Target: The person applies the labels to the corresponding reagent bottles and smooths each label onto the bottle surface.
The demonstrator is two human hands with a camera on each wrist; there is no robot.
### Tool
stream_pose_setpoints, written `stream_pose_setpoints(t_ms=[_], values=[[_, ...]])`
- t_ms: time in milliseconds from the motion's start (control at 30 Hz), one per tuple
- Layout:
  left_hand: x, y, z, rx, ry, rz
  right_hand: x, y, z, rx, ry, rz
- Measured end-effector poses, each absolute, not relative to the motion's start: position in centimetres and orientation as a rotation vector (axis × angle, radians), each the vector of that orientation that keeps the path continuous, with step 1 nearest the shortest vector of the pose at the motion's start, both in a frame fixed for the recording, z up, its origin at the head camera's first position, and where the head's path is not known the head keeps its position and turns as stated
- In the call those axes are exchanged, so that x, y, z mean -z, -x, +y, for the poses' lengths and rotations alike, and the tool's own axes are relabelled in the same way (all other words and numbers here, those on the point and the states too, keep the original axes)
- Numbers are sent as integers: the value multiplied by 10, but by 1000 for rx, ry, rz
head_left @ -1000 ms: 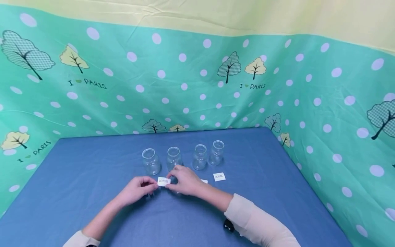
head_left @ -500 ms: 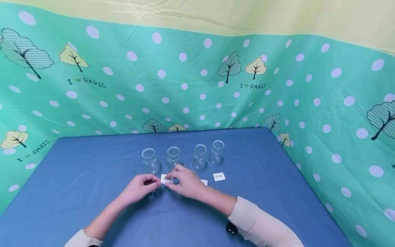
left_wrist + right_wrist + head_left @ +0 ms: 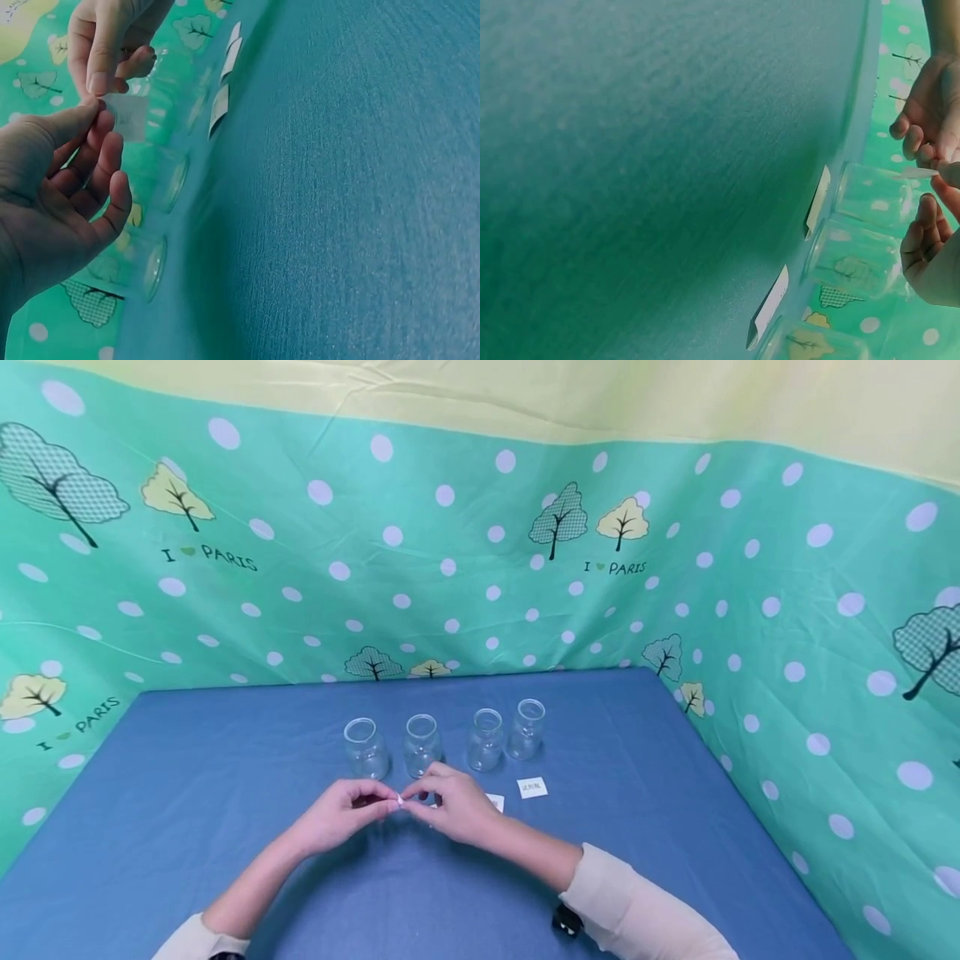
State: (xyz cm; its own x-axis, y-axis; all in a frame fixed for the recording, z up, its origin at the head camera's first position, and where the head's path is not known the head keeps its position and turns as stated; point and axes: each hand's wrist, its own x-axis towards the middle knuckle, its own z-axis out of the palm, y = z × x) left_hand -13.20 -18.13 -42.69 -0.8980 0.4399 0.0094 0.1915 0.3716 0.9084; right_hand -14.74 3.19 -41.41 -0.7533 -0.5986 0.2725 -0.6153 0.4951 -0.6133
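My left hand [image 3: 341, 814] and right hand [image 3: 453, 806] meet fingertip to fingertip in front of the jars. Between them they pinch a small white paper label [image 3: 126, 118] near its edge. From the head it shows only as a thin white bit, while the left wrist view shows its face with faint writing. Several clear glass jars stand upright in a row behind the hands: one at the left [image 3: 366, 750], one beside it [image 3: 423, 746], and two toward the right, a jar [image 3: 486, 740] and another jar [image 3: 527, 729].
A label with handwriting [image 3: 532, 787] lies on the blue cloth [image 3: 600, 860] before the right-hand jars. Another label [image 3: 495, 802] is partly behind my right hand. Three labels on the cloth show in the left wrist view. A green patterned curtain [image 3: 300, 543] encloses the back and sides.
The label was face-up and readable between the hands; now it is turned nearly edge-on to the head. My left hand has shifted slightly right, so the fingertips of both hands now meet.
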Motion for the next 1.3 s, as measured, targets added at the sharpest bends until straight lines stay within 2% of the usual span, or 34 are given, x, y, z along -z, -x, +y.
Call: stream_pose_setpoints(t_ms=[633, 1300], values=[[426, 134, -172, -1645, -732, 2435, 416, 149, 38, -1350, -1030, -2592], [423, 132, -166, -1624, -589, 2475, 411, 155, 52, -1414, -853, -2656]])
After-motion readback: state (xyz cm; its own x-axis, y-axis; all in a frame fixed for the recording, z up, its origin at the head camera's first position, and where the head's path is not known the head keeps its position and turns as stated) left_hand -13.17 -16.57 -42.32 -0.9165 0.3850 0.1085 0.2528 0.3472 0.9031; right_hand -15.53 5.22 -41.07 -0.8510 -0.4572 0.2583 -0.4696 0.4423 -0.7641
